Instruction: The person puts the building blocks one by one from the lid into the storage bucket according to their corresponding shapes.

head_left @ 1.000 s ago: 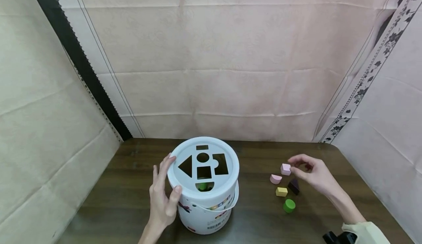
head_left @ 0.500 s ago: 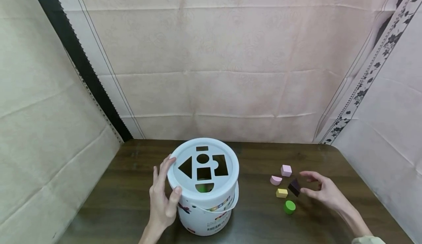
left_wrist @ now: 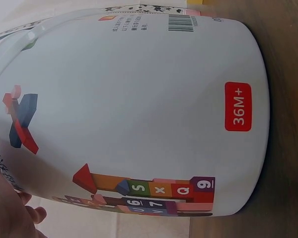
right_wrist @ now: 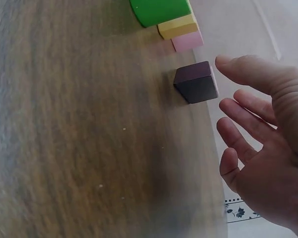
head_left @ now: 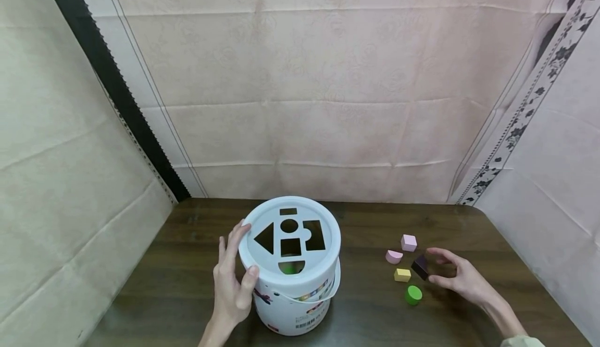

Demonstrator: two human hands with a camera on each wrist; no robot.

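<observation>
A white bucket [head_left: 291, 310] stands upright with a pale blue lid [head_left: 262, 217] on top. Several shaped holes pierce the lid, and something green shows through the front one. My left hand [head_left: 232, 289] rests against the bucket's left side, thumb and fingers spread at the lid's rim. On the right, my right hand [head_left: 464, 282] is beside a dark block [head_left: 420, 267], thumb and fingers apart near it. In the right wrist view a gap shows between the thumb and the dark block [right_wrist: 195, 83]; the fingers grip nothing.
Near the dark block lie a pink cube [head_left: 409, 242], a pink half-round block [head_left: 394, 257], a yellow block [head_left: 402, 275] and a green round block [head_left: 414, 295]. A handle [head_left: 335, 284] hangs at the bucket's right side. Pale cloth [head_left: 300, 102] walls surround the wooden table [head_left: 187, 263].
My right hand has moved from the pink cube toward the front, to the right side of the dark block. The left hand and bucket stay in place.
</observation>
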